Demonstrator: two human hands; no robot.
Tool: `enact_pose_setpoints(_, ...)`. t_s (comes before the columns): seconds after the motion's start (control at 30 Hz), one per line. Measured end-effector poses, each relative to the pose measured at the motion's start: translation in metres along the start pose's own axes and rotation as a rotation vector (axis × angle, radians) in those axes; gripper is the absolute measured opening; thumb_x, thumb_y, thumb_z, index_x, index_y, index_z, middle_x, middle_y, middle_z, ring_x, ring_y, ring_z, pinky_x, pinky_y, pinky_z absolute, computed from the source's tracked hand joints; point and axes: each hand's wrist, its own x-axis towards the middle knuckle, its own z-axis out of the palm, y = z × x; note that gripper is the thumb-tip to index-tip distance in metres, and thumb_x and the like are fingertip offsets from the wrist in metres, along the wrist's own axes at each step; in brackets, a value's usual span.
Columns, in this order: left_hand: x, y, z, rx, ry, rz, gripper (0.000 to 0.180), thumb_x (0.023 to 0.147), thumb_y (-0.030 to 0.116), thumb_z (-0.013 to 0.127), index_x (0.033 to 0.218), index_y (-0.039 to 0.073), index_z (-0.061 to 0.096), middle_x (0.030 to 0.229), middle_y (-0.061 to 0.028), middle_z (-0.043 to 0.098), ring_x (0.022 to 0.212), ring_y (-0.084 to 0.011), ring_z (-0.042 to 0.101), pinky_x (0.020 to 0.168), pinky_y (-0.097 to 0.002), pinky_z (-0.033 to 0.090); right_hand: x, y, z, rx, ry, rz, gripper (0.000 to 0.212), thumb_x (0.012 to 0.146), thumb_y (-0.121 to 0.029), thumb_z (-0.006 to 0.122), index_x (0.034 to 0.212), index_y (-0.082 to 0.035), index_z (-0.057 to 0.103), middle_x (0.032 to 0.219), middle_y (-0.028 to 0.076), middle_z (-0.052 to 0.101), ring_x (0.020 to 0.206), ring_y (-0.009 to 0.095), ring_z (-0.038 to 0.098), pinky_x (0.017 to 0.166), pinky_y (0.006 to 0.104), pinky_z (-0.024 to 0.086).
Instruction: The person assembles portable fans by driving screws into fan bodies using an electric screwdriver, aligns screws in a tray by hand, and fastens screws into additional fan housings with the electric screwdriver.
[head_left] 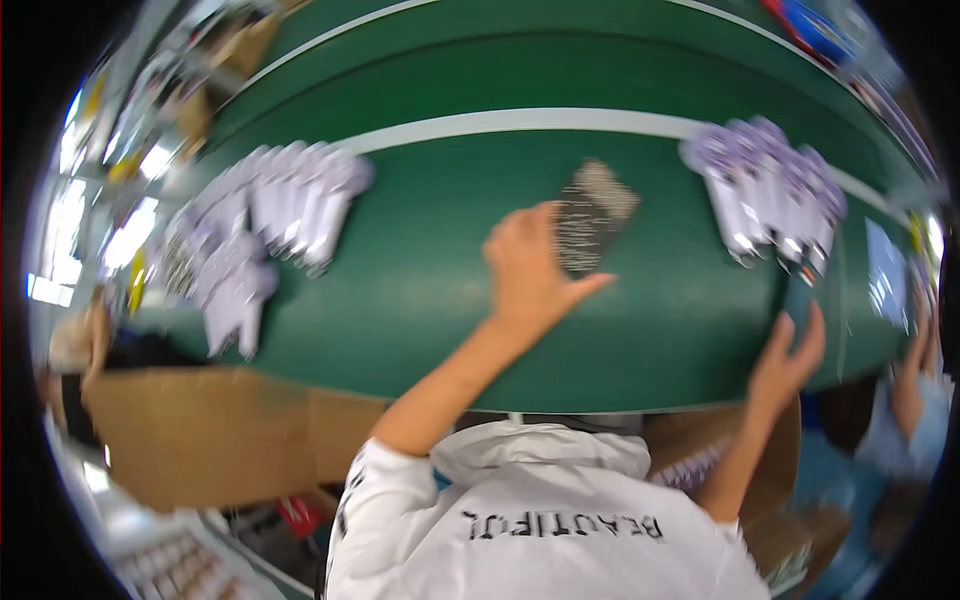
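Observation:
Near the middle of the green surface, my left hand (528,272) is at a dark grey printed card (590,222) with a paler end. Its fingers meet the card's left edge and the thumb lies along the lower edge; it seems to grip the card. Farther right, my right hand (788,362) closes its fingertips on a small dark teal piece (798,302) with an orange mark, blurred by motion. That piece reaches up to a row of white and purple handled items (770,190), whose kind is too blurred to name.
More white and purple items lie in a fanned group (305,200) at the left. A white line (520,122) crosses the green belt-like surface (430,330). Cardboard boxes (220,425) stand below its near edge. A clear bag (887,275) lies far right, by another person's arm (912,375).

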Motion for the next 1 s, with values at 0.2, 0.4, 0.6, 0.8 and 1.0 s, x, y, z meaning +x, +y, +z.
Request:
enact_pose_setpoints(0.2, -0.014, 0.032, -0.003, -0.097, -0.178, -0.107, 0.125, 0.065, 0.066, 0.083, 0.153, -0.003, 0.028, 0.132, -0.0268, 0.043, 0.122, -0.0413, 0.042, 0.1, -0.0526, 0.034, -0.016, 0.1, 0.009, -0.365, -0.192, -0.048, 0.064, 0.101, -0.041, 0.061, 0.145, 0.003, 0.048, 0.131, 0.029, 0.057, 0.119, 0.047, 0.054, 0.102, 0.0492, 0.042)
enact_pose_setpoints(0.4, 0.021, -0.14, -0.121, 0.09, 0.355, -0.136, 0.097, 0.072, 0.052, 0.086, 0.139, -0.004, 0.043, 0.14, -0.0238, 0.047, 0.131, -0.0431, 0.044, 0.112, -0.0542, 0.033, -0.007, 0.137, 0.008, -0.244, -0.224, 0.034, 0.061, 0.103, -0.037, 0.059, 0.142, 0.009, 0.048, 0.134, 0.029, 0.056, 0.124, 0.043, 0.055, 0.107, 0.0441, 0.041)
enact_pose_setpoints(0.6, 0.009, -0.274, -0.192, 0.493, -0.104, -0.397, 0.116, 0.068, 0.081, 0.072, 0.148, 0.001, 0.043, 0.157, -0.0388, 0.022, 0.147, -0.0553, 0.018, 0.119, -0.0634, 0.014, -0.058, 0.066, 0.014, -0.071, -0.186, 0.234, 0.06, 0.103, -0.035, 0.062, 0.143, 0.008, 0.048, 0.137, 0.025, 0.056, 0.123, 0.035, 0.057, 0.105, 0.04, 0.043)
enact_pose_setpoints(0.8, 0.006, -0.281, -0.191, 0.488, -0.186, -0.398, 0.122, 0.068, 0.085, 0.067, 0.148, -0.003, 0.041, 0.155, -0.0393, 0.024, 0.148, -0.0559, 0.013, 0.116, -0.071, 0.007, -0.078, 0.027, 0.021, 0.067, -0.109, 0.3, 0.058, 0.104, -0.031, 0.061, 0.144, 0.008, 0.046, 0.133, 0.022, 0.058, 0.115, 0.03, 0.058, 0.103, 0.0367, 0.044)
enact_pose_setpoints(1.0, -0.011, -0.208, -0.141, 0.468, 0.029, -0.427, 0.11, 0.076, 0.075, 0.071, 0.141, -0.01, 0.045, 0.148, -0.0468, 0.03, 0.14, -0.0575, 0.03, 0.114, -0.0614, 0.026, -0.058, -0.01, 0.001, 0.824, 0.191, 0.571, 0.028, 0.098, -0.013, 0.062, 0.122, 0.001, 0.056, 0.076, 0.006, 0.055, 0.066, 0.015, 0.051, 0.06, 0.0292, 0.044)
